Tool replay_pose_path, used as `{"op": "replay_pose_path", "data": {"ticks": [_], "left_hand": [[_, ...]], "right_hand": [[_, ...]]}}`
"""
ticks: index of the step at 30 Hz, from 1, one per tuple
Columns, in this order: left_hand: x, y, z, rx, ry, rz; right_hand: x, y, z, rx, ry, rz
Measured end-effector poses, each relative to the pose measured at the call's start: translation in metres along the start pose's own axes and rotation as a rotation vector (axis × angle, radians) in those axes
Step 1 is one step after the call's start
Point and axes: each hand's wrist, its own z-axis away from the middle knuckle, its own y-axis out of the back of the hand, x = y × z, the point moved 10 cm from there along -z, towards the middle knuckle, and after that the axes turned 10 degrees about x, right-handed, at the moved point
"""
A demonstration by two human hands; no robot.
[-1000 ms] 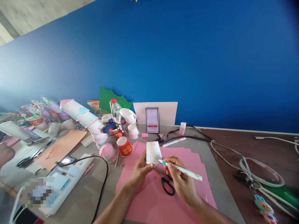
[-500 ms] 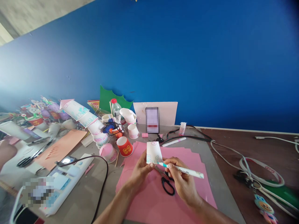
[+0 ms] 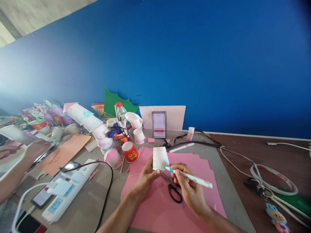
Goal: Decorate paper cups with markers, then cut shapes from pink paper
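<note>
My left hand [image 3: 151, 176] is closed round the lower part of a white paper cup [image 3: 159, 158]. Teal line drawings mark the cup near its bottom edge, and a small pink one sits near its top. An acrylic marker [image 3: 198, 180] with a teal tip is pinched in my right hand [image 3: 189, 186], its tip at the cup's lower right side. Below the cup, scissors [image 3: 175, 193] with black handles lie on stacked pink paper [image 3: 155, 210], their blades partly hidden by my hands.
Leftward stand a red paper cup [image 3: 130, 151], a leaning tower of decorated cups [image 3: 90, 124] and a bottle [image 3: 120, 111]. A power strip [image 3: 60, 197] with cables lies nearer. Another person's hand [image 3: 37, 149] reaches in at far left. A phone [image 3: 159, 124] leans against the back board.
Another person's hand and forearm have come further into view at the left, near other scissors. My hands keep nearly the same position, with the marker tip still at the cup.
</note>
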Motion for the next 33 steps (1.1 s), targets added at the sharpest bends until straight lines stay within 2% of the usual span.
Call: {"op": "replay_pose_path", "data": {"ticks": [10, 18, 33], "left_hand": [[0.0043, -0.0058, 0.0027, -0.036, -0.01, 0.013], [0.0022, -0.004, 0.0027, -0.02, 0.009, -0.001], [0.002, -0.005, 0.0026, -0.012, 0.021, 0.022]], "right_hand": [[0.0007, -0.002, 0.0, -0.021, 0.033, 0.061], [-0.0064, -0.0026, 0.0003, -0.026, 0.072, 0.101], [-0.0009, -0.0046, 0.0009, -0.056, 0.029, 0.075]]}}
